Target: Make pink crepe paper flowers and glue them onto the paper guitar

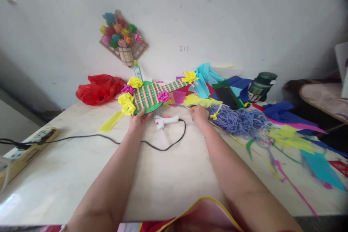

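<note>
A green craft guitar [149,96], with pink strips, white strings and yellow and magenta paper flowers, is tilted up toward the wall. My left hand [138,119] grips the lower edge of its body, thumb in front. To the right, my right hand [199,114] is closed around the handle end of what look like scissors [182,106], blades pointing left. Its fingers are partly hidden by the back of the hand. Between my hands, a white glue gun [166,120] lies on the table, its black cord curving round to the left.
A pile of purple yarn [239,119] and scattered crepe paper [292,137] cover the right side. A phone [226,96] and a dark green jar [262,86] stand behind. A red plastic bag [99,90] and a power strip [40,139] are at left.
</note>
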{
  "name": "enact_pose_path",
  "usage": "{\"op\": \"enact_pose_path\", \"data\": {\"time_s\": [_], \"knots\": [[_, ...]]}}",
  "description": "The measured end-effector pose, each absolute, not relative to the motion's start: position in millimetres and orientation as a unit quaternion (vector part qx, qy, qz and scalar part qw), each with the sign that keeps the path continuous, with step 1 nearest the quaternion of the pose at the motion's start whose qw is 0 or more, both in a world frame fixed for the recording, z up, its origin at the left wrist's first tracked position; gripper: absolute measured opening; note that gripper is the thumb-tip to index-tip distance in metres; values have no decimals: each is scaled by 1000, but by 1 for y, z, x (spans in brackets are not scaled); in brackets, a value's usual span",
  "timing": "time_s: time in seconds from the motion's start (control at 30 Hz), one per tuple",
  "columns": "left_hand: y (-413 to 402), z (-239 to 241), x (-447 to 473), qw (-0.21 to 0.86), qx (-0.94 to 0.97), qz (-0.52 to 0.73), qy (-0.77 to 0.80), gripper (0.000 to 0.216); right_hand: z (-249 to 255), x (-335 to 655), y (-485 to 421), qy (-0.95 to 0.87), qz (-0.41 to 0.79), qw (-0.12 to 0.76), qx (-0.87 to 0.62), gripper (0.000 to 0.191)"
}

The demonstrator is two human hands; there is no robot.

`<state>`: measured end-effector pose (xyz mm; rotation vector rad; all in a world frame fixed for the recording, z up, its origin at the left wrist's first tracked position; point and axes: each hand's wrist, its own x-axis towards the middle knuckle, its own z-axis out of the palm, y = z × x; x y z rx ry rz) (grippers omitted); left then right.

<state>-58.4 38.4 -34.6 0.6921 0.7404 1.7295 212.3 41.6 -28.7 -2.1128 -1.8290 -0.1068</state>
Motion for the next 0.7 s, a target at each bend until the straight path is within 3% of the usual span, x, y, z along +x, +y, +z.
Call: {"op": "enact_pose_path", "data": {"time_s": [0.3, 0.7], "knots": [[41, -41, -59, 504, 284, 761, 292, 45, -27, 205, 37, -644, -117, 250, -713, 33], [37, -37, -49, 426, 255, 807, 320, 51, -27, 186, 34, -697, -119, 246, -663, 29]]}}
